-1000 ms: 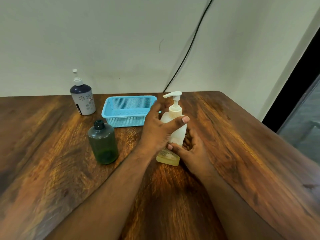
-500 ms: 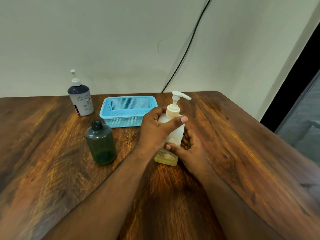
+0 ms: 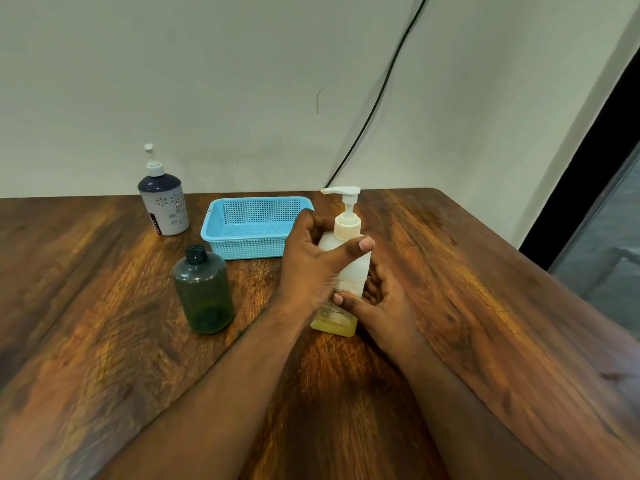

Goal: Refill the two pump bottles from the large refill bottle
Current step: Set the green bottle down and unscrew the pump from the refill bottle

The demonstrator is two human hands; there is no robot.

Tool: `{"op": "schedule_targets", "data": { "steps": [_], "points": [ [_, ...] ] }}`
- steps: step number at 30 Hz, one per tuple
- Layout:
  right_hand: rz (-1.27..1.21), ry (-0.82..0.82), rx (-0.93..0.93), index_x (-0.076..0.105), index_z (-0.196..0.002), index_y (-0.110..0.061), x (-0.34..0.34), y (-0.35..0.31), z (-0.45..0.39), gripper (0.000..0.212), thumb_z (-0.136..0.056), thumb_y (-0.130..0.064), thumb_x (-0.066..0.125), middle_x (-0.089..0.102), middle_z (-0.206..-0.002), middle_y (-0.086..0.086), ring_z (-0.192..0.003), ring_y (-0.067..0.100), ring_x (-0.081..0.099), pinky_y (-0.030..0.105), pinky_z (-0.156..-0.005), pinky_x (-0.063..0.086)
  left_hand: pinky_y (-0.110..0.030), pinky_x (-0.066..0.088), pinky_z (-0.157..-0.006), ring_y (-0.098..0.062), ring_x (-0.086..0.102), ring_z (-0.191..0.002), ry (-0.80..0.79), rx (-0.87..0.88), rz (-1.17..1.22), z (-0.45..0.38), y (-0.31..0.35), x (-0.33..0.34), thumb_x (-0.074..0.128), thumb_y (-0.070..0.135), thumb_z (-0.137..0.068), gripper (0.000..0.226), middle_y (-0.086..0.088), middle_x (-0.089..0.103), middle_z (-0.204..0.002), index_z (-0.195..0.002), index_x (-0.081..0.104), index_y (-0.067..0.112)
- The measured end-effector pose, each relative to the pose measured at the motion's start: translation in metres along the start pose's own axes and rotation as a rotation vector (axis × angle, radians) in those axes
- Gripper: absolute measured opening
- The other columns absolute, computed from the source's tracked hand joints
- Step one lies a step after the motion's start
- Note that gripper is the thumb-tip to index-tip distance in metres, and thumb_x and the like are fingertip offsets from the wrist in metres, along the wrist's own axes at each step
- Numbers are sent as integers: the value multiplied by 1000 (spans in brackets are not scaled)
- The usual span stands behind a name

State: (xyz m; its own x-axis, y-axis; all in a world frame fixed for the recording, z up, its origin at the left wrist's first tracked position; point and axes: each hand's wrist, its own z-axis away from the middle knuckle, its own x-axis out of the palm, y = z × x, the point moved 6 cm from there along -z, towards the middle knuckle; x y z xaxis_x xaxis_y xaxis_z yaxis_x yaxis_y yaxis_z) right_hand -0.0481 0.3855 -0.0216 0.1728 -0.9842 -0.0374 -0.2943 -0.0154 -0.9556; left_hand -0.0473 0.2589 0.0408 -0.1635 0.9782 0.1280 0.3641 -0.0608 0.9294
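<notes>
Entry 1, nearest: my two forearms cross the wooden table (image 3: 104,306) from the lower edge and meet at the pale pump bottle (image 3: 349,271), which stands upright at the table's middle with a shallow band of yellow liquid at its base.

Entry 2: right hand (image 3: 384,306), low on the bottle's right side. Thumb lies across the label; the fingers curl round behind, clamped on the lower body. I judge this the anchoring hand.

Entry 3: left hand (image 3: 311,268), higher, wrapped on the shoulder just under the pump collar. Thumb stretched across the front, fingers curled round the far side, gripping.

Entry 4, the step as I read it: unscrewing the pump head so this bottle can be filled. To do it well I would keep the right hand pressing the base flat to the table, shift the left up onto the ribbed collar and turn that, not the nozzle, then lift the dip tube out straight so it does not drip.

Entry 5: green bottle (image 3: 204,292), uncapped, upright, left of my hands and apart from them, a little liquid at the bottom.

Entry 6: blue basket (image 3: 239,244), just behind the left hand.

Entry 7, farthest: dark-topped pump bottle (image 3: 164,206), upright near the wall, untouched.
</notes>
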Motion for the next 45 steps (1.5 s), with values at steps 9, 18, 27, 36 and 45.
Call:
{"op": "schedule_targets", "data": {
  "steps": [9,18,27,36,45],
  "points": [
    [-19,-11,12,49,-122,-41,0,-1,0,70,-63,-26,83,62,-125,-2,-114,15,61,46,-96,51,-23,52,-73,-1,65,-83,-78,2,11,-2,2,1,85,33,-58,54,5,68,-92,-103,55,27],
    [16,-19,15,47,-123,-45,-1,-2,0,72,-62,-31,84,61,-126,-6,-115,10,60,41,-96,51,-17,53,-69,-2,64,-85,-62,-19,-22,-3,-3,0,91,21,-60,57,-8,66,-103,-101,51,21],
    [33,-3,11,51,-116,-41,-2,-4,1,61,-64,-25,80,64,-121,-2,-111,12,63,41,-95,52,-25,55,-71,-3,66,-83,-63,5,10,-2,0,1,89,21,-61,59,2,67,-93,-106,51,22],
    [34,4,25,48,-131,-31,-3,1,1,77,-64,-25,85,63,-125,-1,-114,13,61,41,-95,51,-19,51,-68,2,64,-77,-95,36,-58,2,8,7,70,48,-71,35,8,68,-84,-95,67,23],
    [70,52,14,48,-121,-47,-3,-2,3,75,-56,-43,85,64,-124,-5,-113,11,62,44,-95,52,-7,45,-62,5,61,-71,21,222,-125,-12,60,-1,68,46,-75,25,9,66,-76,-87,65,24]
  ]
}}
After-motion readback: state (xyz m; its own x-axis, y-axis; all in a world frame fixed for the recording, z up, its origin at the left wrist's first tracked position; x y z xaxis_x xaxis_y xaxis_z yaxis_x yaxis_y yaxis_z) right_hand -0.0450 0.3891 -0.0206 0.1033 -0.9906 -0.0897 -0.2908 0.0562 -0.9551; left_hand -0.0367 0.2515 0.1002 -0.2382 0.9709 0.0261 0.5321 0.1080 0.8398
